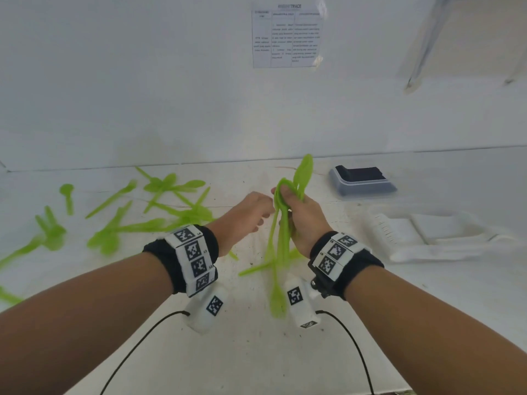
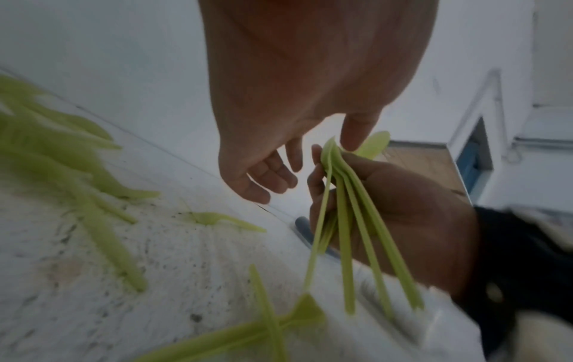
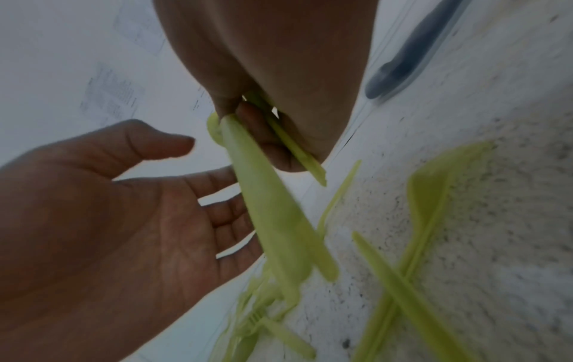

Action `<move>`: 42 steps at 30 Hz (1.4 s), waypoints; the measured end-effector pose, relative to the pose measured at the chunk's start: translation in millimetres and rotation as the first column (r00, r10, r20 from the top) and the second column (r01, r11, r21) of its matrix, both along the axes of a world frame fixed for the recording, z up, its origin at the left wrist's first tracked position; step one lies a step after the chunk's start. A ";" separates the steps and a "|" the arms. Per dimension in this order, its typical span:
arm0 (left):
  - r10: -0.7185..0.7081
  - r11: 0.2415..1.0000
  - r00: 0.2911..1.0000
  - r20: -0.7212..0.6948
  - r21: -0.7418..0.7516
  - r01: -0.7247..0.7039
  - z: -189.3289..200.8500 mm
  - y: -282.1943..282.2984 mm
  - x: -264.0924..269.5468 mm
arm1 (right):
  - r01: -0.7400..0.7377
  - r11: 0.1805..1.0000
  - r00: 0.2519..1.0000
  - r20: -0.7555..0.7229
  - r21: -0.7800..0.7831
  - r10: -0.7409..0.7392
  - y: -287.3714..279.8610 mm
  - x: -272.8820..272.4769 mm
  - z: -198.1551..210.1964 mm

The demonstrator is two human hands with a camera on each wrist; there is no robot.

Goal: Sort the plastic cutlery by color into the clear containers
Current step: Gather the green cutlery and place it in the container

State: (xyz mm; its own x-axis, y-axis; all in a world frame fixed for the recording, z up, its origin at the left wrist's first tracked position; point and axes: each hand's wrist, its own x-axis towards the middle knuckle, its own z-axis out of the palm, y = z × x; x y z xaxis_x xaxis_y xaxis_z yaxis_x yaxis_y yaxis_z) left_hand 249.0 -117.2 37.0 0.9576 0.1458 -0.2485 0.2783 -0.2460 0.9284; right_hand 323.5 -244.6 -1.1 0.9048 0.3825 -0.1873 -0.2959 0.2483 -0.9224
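Note:
My right hand (image 1: 299, 215) grips a bundle of several green plastic spoons (image 1: 281, 238) above the middle of the white table, bowls up and handles hanging down. The same green bundle (image 2: 347, 220) shows fanned out in the left wrist view and the bundle (image 3: 272, 220) hangs in front of the right wrist camera. My left hand (image 1: 251, 215) hovers just left of the bundle with relaxed fingers (image 2: 269, 176), holding nothing. Several loose green cutlery pieces (image 1: 159, 206) lie scattered on the table to the left.
A clear container with black cutlery (image 1: 362, 181) stands at the back right. A clear container with white cutlery (image 1: 427, 232) lies nearer on the right. A printed sheet (image 1: 288, 35) hangs on the back wall. Black cables (image 1: 353, 346) run over the table's front.

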 end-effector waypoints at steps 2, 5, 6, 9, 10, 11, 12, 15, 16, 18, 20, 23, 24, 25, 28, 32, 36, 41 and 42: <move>0.001 0.991 1.000 0.006 -0.130 0.000 2.9 4.0 4.6 | -0.027 0.999 1.000 -0.014 0.047 0.028 3.0 -5.1 2.9; -0.109 0.967 0.993 0.046 -0.225 0.117 3.2 -0.2 10.6 | -0.030 0.993 0.998 -0.052 0.115 0.036 7.2 -10.6 6.9; -0.122 0.960 0.991 0.058 -0.248 0.132 2.7 -2.0 12.1 | -0.022 0.994 0.998 -0.056 0.108 0.028 7.9 -11.1 7.8; -0.113 0.931 0.991 0.067 -0.343 0.129 -3.1 -2.2 14.9 | -0.033 0.998 0.999 -0.041 0.054 0.035 7.0 -9.6 8.0; -0.103 0.922 0.993 0.061 -0.368 0.118 -4.7 -1.6 15.3 | -0.048 0.998 0.998 -0.036 0.033 0.049 6.6 -9.4 8.8; -0.091 0.913 0.994 0.052 -0.393 0.104 -6.4 -1.2 15.4 | -0.060 0.998 0.998 -0.025 0.011 0.060 5.9 -8.8 9.0; -0.079 0.905 0.996 0.046 -0.416 0.091 -8.3 -1.4 15.7 | -0.067 0.998 0.998 -0.011 -0.008 0.066 5.5 -8.5 9.6; -0.059 0.886 0.998 0.036 -0.458 0.069 -10.5 -3.1 16.1 | -0.072 0.995 0.997 0.034 -0.064 0.075 3.3 -7.5 10.5; -0.051 0.880 0.998 0.026 -0.471 0.058 -11.2 -2.8 16.1 | -0.077 0.994 0.996 0.041 -0.076 0.081 2.5 -7.2 11.0; -0.027 0.872 1.000 0.008 -0.488 0.027 -12.6 -1.3 16.0 | -0.091 0.991 0.994 0.042 -0.101 0.096 1.8 -7.0 12.7; -0.017 0.877 1.000 0.003 -0.480 0.016 -11.7 -1.1 15.2 | -0.089 0.985 0.994 0.052 -0.146 0.098 1.3 -6.6 14.4; -0.014 0.867 1.000 0.002 -0.498 0.013 -8.1 -1.1 15.5 | -0.090 0.978 0.995 0.031 -0.188 0.097 -0.3 -3.6 12.8; -0.033 0.864 0.999 0.006 -0.502 0.031 -6.2 -0.9 15.4 | -0.104 0.978 0.994 0.023 -0.181 0.110 -0.2 -3.4 11.6; -0.057 0.867 0.998 0.012 -0.495 0.055 -5.2 -0.3 15.4 | -0.122 0.977 0.992 0.016 -0.173 0.126 0.5 -3.3 10.1; -0.119 0.887 0.993 0.023 -0.447 0.117 -3.4 -0.2 15.0 | -0.167 0.971 0.985 0.008 -0.170 0.171 1.4 -4.7 9.5; -0.051 0.900 0.999 -0.001 -0.434 0.046 -6.0 4.3 15.2 | -0.160 0.966 0.987 -0.007 -0.205 0.162 -3.6 -2.3 11.8; 0.143 0.880 0.989 -0.043 -0.451 -0.147 -12.8 20.7 19.2 | -0.068 0.993 0.983 -0.178 -0.095 0.050 -13.8 4.9 10.6; 0.162 0.888 0.986 -0.035 -0.432 -0.161 -13.1 15.3 26.5 | -0.130 0.964 0.989 0.032 -0.230 0.141 -5.2 -1.7 5.9; 0.173 0.884 0.985 -0.018 -0.439 -0.163 -14.4 11.5 29.4 | -0.167 0.954 0.980 0.063 -0.249 0.188 -1.1 -5.7 7.1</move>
State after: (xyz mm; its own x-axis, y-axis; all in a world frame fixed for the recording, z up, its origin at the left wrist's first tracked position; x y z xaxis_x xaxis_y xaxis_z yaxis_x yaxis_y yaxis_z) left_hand 278.4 -105.7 22.6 0.9342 0.1865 -0.3042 0.2583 0.2346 0.9371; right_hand 317.8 -245.8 6.0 0.8427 0.4916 -0.2196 -0.2333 -0.0341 -0.9718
